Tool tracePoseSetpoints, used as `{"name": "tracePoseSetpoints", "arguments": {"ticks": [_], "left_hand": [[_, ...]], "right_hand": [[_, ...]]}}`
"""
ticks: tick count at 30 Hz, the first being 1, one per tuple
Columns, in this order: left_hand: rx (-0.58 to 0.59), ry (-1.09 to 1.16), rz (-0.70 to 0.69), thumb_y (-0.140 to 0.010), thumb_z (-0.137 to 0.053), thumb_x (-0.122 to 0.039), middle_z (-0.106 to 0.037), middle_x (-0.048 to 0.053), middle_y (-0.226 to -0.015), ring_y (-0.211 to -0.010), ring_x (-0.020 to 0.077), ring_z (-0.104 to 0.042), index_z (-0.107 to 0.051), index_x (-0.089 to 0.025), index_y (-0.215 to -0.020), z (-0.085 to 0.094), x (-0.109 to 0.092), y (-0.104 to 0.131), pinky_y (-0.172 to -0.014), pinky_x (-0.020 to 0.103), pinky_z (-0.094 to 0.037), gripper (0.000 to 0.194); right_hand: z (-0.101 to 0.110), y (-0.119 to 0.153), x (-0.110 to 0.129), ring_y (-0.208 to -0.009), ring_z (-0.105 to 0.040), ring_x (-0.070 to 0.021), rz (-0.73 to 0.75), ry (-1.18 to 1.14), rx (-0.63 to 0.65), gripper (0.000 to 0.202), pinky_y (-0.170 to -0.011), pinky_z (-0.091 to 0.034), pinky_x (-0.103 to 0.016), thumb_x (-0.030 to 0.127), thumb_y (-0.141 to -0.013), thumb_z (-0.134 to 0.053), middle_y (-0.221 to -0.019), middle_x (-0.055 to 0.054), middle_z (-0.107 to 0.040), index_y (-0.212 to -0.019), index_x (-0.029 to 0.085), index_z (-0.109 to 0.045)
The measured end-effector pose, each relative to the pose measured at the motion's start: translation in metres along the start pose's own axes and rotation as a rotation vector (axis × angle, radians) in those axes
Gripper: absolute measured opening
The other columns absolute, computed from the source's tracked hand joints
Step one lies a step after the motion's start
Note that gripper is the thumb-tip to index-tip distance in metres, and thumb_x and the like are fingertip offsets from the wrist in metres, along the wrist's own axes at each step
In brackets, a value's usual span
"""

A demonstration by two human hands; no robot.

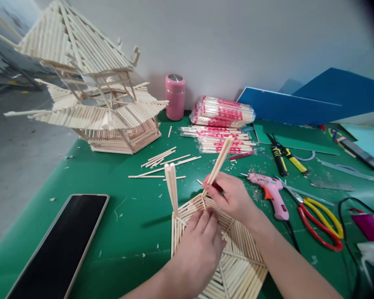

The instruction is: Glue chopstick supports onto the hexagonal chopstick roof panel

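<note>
A many-sided base [237, 265] made of wooden chopsticks lies on the table in front of me. My left hand [201, 249] rests on it with the fingers stretched out flat, pressing near its far side. In my right hand [232, 195], a bundle of chopsticks [220, 161] is pinched near its lower end. That bundle tilts slightly right, its foot at the far corner of the base; my fingers partly hide the contact. At the left corner, another bundle of chopsticks [171, 187] stands upright by itself.
A chopstick pavilion [112, 114] stands back left, beside a pink flask [175, 97] and wrapped chopsticks [222, 112]. Loose sticks [162, 160] lie ahead. To the right are a pink glue gun [268, 191], red-and-yellow scissors [321, 220] and pliers [283, 155]. A phone [60, 245] lies left.
</note>
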State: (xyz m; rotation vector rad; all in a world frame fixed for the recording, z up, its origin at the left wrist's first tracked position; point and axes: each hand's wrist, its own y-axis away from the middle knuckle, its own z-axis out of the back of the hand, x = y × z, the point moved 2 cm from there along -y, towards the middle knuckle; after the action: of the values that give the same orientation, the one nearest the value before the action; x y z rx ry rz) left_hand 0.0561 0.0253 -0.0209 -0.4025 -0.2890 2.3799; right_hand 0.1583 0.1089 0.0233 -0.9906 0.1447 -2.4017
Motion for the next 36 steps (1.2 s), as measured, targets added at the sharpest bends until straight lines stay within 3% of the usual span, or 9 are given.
{"name": "tracePoseSetpoints", "arguments": {"ticks": [13, 36], "left_hand": [[-0.005, 0.009, 0.010, -0.082, -0.045, -0.025, -0.063, 0.013, -0.103, -0.104, 0.0276, -0.051, -0.062, -0.010, -0.093, 0.0000, -0.0005, -0.0001, -0.090, 0.042, -0.038, 0.026], [-0.050, 0.018, 0.034, -0.081, -0.045, -0.026, -0.064, 0.012, -0.099, -0.100, 0.0269, -0.053, -0.062, -0.010, -0.094, -0.0013, 0.0003, -0.0001, -0.089, 0.042, -0.040, 0.027]], "right_hand": [[-0.0019, -0.0039, 0.0047, -0.062, -0.051, -0.0127, -0.035, 0.006, -0.037, 0.016, -0.058, -0.039, -0.024, 0.026, -0.084, -0.043, -0.065, -0.001, -0.055, -0.077, 0.019, -0.055], [-0.0029, 0.0021, 0.0030, -0.065, -0.051, -0.0130, -0.054, -0.082, -0.074, 0.016, -0.061, -0.041, -0.024, 0.025, -0.083, -0.042, -0.068, -0.001, -0.055, -0.077, 0.020, -0.055]]}}
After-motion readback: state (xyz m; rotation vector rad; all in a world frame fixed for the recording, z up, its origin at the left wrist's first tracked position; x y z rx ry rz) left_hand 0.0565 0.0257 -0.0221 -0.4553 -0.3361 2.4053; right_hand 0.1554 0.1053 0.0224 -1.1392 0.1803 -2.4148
